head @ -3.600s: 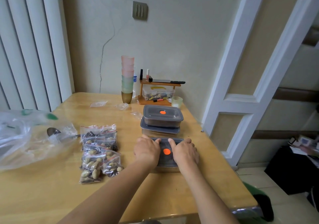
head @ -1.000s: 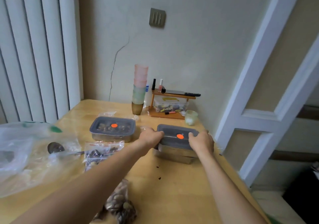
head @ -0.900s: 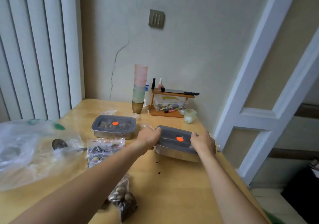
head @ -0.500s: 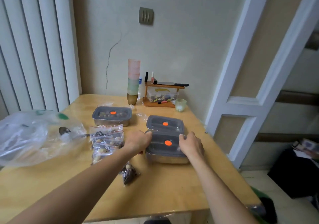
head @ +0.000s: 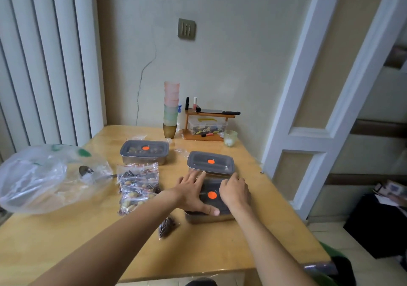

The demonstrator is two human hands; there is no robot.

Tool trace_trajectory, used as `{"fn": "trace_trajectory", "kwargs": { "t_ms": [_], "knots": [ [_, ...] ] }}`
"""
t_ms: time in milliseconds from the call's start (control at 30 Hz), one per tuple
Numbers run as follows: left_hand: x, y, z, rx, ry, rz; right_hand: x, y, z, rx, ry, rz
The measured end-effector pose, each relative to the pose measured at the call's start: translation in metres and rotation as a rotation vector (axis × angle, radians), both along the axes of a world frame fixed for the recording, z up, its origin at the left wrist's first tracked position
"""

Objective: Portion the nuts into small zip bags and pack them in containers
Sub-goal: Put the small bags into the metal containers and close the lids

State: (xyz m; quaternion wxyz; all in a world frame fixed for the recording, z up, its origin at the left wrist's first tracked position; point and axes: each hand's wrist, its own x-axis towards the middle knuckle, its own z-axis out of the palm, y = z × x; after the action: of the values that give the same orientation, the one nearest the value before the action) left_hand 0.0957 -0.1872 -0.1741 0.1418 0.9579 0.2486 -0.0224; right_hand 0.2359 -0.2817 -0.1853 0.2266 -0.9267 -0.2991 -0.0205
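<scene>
A steel container with a grey lid and orange dot (head: 211,206) sits near me on the wooden table (head: 66,237). My left hand (head: 191,192) lies flat on the lid's left side, fingers spread, thumb at the front edge. My right hand (head: 234,192) rests on the lid's right side, fingers bent over its far edge. A second lidded container (head: 210,162) stands right behind it, a third (head: 144,151) farther left with nuts showing through its lid. Several small zip bags of nuts (head: 137,185) lie left of my hands, and one dark bag (head: 167,228) lies by the container's front left corner.
A big clear plastic bag (head: 44,180) with a metal spoon (head: 88,172) against it fills the table's left side. At the back stand stacked pastel cups (head: 171,107), a small wooden shelf (head: 208,123) and a pale green cup (head: 230,138). A white door frame rises at the right.
Half a second ago both hands gripped the near container's ends; now they lie on top of its lid. A second ago that container was stacked on the rear one.
</scene>
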Motion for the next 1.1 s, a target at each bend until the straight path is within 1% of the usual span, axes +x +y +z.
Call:
{"fn": "trace_trajectory", "kwargs": {
  "t_ms": [67,200,333,400,467,500,633,700,767,800,867,967,1033,1067,1100],
  "knots": [
    [0.002,0.002,-0.002,-0.047,0.029,0.005,-0.003,0.003,-0.006,0.001,-0.050,-0.002],
    [0.005,0.008,-0.003,-0.078,0.055,-0.004,0.005,0.005,-0.012,0.012,-0.098,0.003],
    [0.007,0.010,-0.005,-0.118,0.048,0.003,0.008,0.006,-0.014,0.048,-0.135,0.010],
    [0.007,0.010,-0.005,-0.139,0.008,0.014,0.007,0.005,-0.015,0.117,-0.190,0.011],
    [0.006,0.009,-0.005,-0.156,-0.050,0.015,0.005,0.003,-0.015,0.229,-0.247,0.031],
    [0.006,0.008,-0.006,-0.161,-0.070,0.015,0.004,0.001,-0.014,0.270,-0.251,0.041],
    [0.002,0.010,-0.004,-0.176,-0.143,0.000,0.002,-0.005,-0.008,0.332,-0.092,0.052],
    [0.000,0.012,-0.001,-0.192,-0.224,0.010,0.006,-0.006,-0.004,0.357,-0.035,0.057],
    [-0.002,0.014,0.003,-0.172,-0.320,0.020,0.010,-0.003,0.002,0.429,0.022,0.070],
    [-0.001,0.015,0.006,-0.149,-0.361,0.024,0.013,-0.001,0.006,0.480,0.073,0.073],
    [0.000,0.019,0.013,-0.115,-0.465,0.061,0.022,0.004,0.016,0.592,0.244,0.051],
    [0.002,0.032,0.025,-0.116,-0.694,0.205,0.036,0.018,0.025,0.727,0.502,-0.091],
    [0.001,0.045,0.030,-0.114,-0.853,0.379,0.047,0.028,0.028,0.820,0.620,-0.204],
    [-0.001,0.052,0.030,-0.097,-0.892,0.473,0.053,0.032,0.030,0.862,0.667,-0.238],
    [-0.004,0.062,0.029,-0.071,-0.881,0.550,0.060,0.038,0.029,0.896,0.719,-0.254]
  ]
}}
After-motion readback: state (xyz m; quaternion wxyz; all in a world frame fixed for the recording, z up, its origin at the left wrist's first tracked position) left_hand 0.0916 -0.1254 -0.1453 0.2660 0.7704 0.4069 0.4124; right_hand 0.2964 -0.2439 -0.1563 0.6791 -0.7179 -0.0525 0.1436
